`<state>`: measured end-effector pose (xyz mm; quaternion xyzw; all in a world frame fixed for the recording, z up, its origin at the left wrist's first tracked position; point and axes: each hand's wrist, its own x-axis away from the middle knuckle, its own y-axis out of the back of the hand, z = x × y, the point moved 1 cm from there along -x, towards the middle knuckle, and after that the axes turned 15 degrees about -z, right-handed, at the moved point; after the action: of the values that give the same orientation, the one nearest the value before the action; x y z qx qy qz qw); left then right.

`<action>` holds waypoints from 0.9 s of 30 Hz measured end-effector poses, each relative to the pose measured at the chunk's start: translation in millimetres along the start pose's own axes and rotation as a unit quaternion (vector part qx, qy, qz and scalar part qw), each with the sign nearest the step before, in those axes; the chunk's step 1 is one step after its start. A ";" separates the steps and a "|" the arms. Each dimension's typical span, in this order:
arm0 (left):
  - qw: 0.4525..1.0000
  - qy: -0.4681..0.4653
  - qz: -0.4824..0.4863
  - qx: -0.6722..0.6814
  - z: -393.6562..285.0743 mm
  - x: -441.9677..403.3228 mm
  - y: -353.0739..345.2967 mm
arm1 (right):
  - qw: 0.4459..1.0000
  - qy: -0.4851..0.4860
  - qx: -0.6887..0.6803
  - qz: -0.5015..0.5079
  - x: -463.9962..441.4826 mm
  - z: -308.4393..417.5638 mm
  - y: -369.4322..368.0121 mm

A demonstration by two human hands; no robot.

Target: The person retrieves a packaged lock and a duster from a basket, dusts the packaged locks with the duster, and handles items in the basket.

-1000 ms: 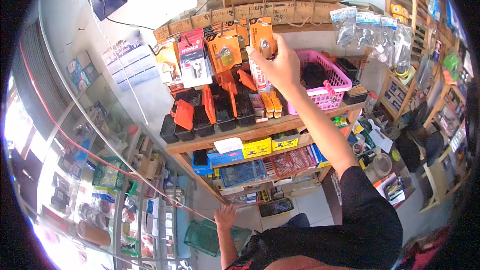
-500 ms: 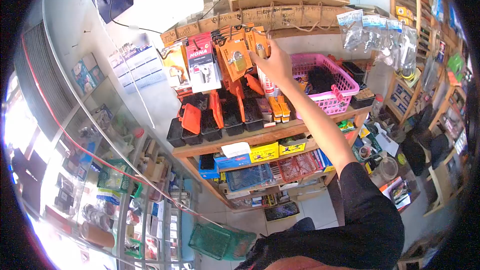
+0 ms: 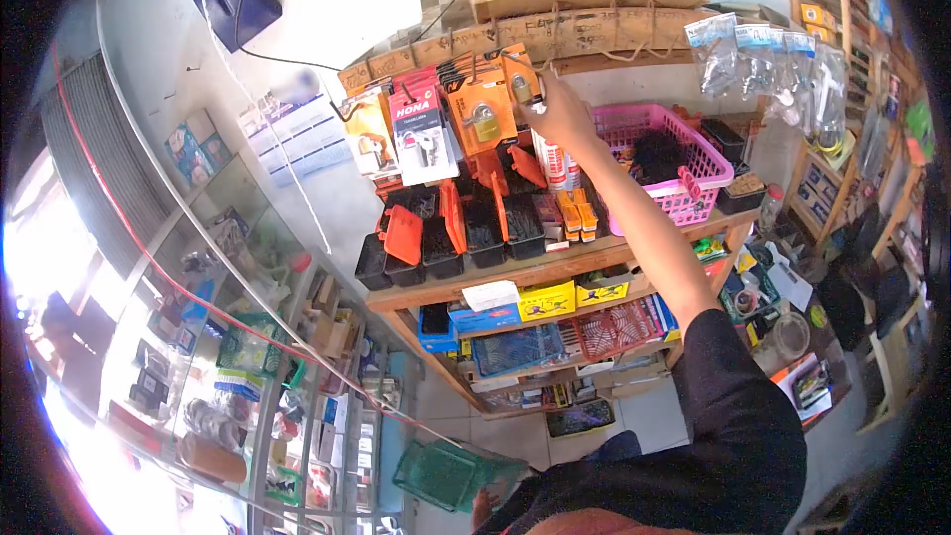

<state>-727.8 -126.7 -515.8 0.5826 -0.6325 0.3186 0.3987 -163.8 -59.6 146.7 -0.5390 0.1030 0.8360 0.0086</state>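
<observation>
Padlock pack [image 3: 518,69], orange, far: right hand [image 3: 557,104] half-curled at edge, hold uncertain; green basket [image 3: 436,474], near left: left hand [image 3: 482,508] beside, opening and hold indeterminable.

Orange carded padlock pack [image 3: 520,82], tilted, its padlock at the front, right edge against the right hand [image 3: 565,114].

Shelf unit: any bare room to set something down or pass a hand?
Set-down: floor tile right of the low black tray; atop the shelf unit, a thin strip along the front edge. Hand: wall gap between the right hand and clear bags, above the pink basket. Crowded: top's left side, black bins, orange lids, hanging packs.
</observation>
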 end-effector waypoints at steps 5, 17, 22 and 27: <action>1.000 -0.006 -0.002 -0.013 -14.0 -3.6 -7.6 | 0.998 -0.037 0.029 0.035 17.6 -32.8 40.3; 0.999 -0.013 -0.007 -0.050 -56.5 -15.1 -45.1 | 0.873 -0.138 0.206 0.420 29.3 -209.2 169.5; 0.997 -0.059 0.018 -0.045 -80.9 -21.7 -66.4 | 0.874 -0.249 -0.041 0.415 35.9 -255.9 166.5; 0.986 -0.141 0.085 -0.027 -126.8 -17.1 -122.0 | 0.872 -0.359 -0.184 0.275 33.0 -285.6 160.8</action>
<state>-589.9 -22.7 -477.6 0.5547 -0.7381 0.2487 0.2927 59.1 -272.1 29.5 -0.1429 0.0814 0.9443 -0.2850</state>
